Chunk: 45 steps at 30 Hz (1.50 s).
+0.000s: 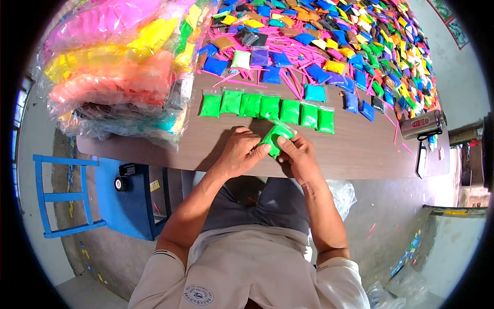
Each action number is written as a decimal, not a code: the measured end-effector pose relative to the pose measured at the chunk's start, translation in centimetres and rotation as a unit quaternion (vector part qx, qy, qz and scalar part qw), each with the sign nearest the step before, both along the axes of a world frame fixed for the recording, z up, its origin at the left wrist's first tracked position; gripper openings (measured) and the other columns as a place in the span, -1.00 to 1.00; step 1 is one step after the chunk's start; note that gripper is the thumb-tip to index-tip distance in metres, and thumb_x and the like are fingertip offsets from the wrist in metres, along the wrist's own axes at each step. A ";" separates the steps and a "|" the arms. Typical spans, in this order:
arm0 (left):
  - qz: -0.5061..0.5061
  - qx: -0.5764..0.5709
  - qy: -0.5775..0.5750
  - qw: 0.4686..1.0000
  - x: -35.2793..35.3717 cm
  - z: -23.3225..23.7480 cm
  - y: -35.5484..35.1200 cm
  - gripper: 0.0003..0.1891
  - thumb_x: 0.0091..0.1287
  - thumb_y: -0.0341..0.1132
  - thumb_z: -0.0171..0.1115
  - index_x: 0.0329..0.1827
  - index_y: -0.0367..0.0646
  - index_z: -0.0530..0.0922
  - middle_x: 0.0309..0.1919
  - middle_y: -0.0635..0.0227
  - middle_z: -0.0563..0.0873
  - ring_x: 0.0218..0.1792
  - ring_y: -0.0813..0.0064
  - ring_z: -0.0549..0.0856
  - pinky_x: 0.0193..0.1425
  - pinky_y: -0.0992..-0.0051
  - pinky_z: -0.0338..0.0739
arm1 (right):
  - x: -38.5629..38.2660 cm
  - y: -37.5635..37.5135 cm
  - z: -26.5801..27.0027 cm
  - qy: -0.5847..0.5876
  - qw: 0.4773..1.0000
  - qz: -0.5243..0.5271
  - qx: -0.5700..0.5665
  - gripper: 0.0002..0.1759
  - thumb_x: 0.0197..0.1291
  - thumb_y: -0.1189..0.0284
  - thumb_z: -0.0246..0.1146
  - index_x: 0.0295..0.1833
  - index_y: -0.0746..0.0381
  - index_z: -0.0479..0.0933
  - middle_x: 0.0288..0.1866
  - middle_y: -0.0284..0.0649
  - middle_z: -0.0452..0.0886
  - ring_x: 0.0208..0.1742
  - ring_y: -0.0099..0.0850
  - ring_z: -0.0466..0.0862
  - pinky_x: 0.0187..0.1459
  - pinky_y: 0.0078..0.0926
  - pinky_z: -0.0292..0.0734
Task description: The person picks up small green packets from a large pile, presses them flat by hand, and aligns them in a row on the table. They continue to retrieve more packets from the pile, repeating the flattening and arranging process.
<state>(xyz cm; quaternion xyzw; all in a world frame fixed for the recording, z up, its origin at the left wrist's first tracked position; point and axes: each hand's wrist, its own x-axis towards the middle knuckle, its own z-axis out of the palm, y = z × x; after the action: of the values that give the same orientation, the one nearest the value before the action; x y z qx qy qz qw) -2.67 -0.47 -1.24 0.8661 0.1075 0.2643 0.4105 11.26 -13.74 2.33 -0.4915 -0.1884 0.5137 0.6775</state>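
Note:
Between my two hands is a small green packet (274,141) in clear plastic, held just above the near part of the table. My left hand (241,151) has its thumb and fingers closed on the packet's left side. My right hand (298,154) grips the right side, its thumb pressed on the front. Just beyond my hands lies a row of several similar green packets (250,105), flat and side by side on the brown table (206,147).
Large clear bags of coloured packets (113,67) pile up at the left. A heap of small coloured packets and pink sticks (329,41) covers the back and right. A metal flask (423,124) and a phone (421,159) lie at the right edge. A blue chair (123,195) stands left.

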 end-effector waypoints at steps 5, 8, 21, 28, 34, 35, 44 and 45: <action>-0.008 0.035 0.020 0.999 0.0 0.5 0.0 -0.45 0.46 0.03 0.13 -0.60 -0.19 0.30 -0.66 0.23 0.34 -0.51 0.17 0.42 -0.05 0.24 0.33 | 0.7 -0.1 -1.0 -0.011 0.999 0.030 -0.030 -0.77 0.30 0.36 0.41 -0.03 0.23 0.64 -0.38 -0.46 0.61 -0.46 -0.70 0.45 -0.45 -0.67 0.29; -0.017 0.049 0.041 0.998 -0.3 0.9 0.1 -0.45 0.49 0.04 0.10 -0.56 -0.22 0.31 -0.62 0.22 0.28 -0.48 0.18 0.38 -0.02 0.25 0.34 | -0.2 0.1 -1.2 -0.046 0.999 -0.010 -0.014 -0.78 0.31 0.36 0.41 -0.03 0.24 0.64 -0.39 -0.45 0.61 -0.46 -0.69 0.45 -0.45 -0.67 0.30; -0.009 -0.025 0.005 1.000 -0.1 0.5 0.0 -0.50 0.55 -0.04 0.00 -0.55 -0.14 0.55 -0.60 0.36 0.63 -0.44 0.24 0.61 0.04 0.27 0.38 | 0.7 -0.5 1.0 -0.131 0.982 0.094 -0.094 -0.70 0.29 0.27 0.41 -0.38 0.25 0.61 -0.57 -0.43 0.52 -0.60 -0.66 0.37 -0.56 -0.57 0.21; -0.012 0.002 0.048 0.999 -0.2 0.6 0.3 -0.48 0.56 0.01 -0.03 -0.51 -0.21 0.45 -0.60 0.25 0.45 -0.45 0.18 0.49 -0.03 0.25 0.35 | 1.2 -0.7 0.7 -0.195 0.959 0.166 -0.124 -0.64 0.33 0.23 0.37 -0.42 0.24 0.55 -0.58 -0.49 0.39 -0.54 -0.69 0.27 -0.54 -0.54 0.10; -0.017 -0.006 0.019 1.000 0.0 0.4 0.1 -0.47 0.55 0.01 0.00 -0.52 -0.23 0.41 -0.60 0.22 0.42 -0.46 0.16 0.45 -0.08 0.23 0.33 | -0.1 -0.4 1.4 -0.130 0.983 0.089 -0.093 -0.71 0.40 0.27 0.31 -0.09 0.31 0.60 -0.37 -0.46 0.54 -0.39 -0.68 0.38 -0.40 -0.61 0.25; -0.019 -0.002 0.017 1.000 0.0 0.3 0.1 -0.47 0.54 0.00 0.01 -0.53 -0.23 0.40 -0.60 0.22 0.41 -0.46 0.15 0.44 -0.08 0.23 0.33 | -0.2 -0.4 0.3 -0.135 0.985 0.077 -0.070 -0.72 0.41 0.29 0.30 -0.04 0.32 0.60 -0.33 -0.45 0.56 -0.36 -0.68 0.40 -0.37 -0.62 0.28; -0.018 0.032 0.042 0.998 -0.2 1.1 0.2 -0.51 0.52 -0.06 0.06 -0.54 -0.23 0.39 -0.62 0.22 0.37 -0.48 0.15 0.43 -0.09 0.24 0.34 | 0.4 -0.7 -1.0 -0.084 0.994 0.069 -0.025 -0.74 0.42 0.36 0.23 0.06 0.31 0.60 -0.25 -0.39 0.62 -0.30 -0.61 0.51 -0.25 -0.60 0.43; -0.022 0.027 0.038 0.999 -0.2 1.1 0.2 -0.52 0.52 -0.07 0.05 -0.54 -0.22 0.41 -0.62 0.23 0.39 -0.48 0.16 0.45 -0.09 0.25 0.34 | 0.9 -0.9 -1.2 -0.060 0.995 0.085 -0.015 -0.73 0.41 0.36 0.22 0.08 0.31 0.60 -0.26 -0.38 0.62 -0.30 -0.59 0.52 -0.24 -0.59 0.44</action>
<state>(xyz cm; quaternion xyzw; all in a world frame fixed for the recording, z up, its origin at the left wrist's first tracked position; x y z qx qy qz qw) -2.86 -0.24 -0.17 0.8885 0.0963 0.2248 0.3882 12.11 -14.63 1.10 -0.5135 -0.2617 0.5417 0.6119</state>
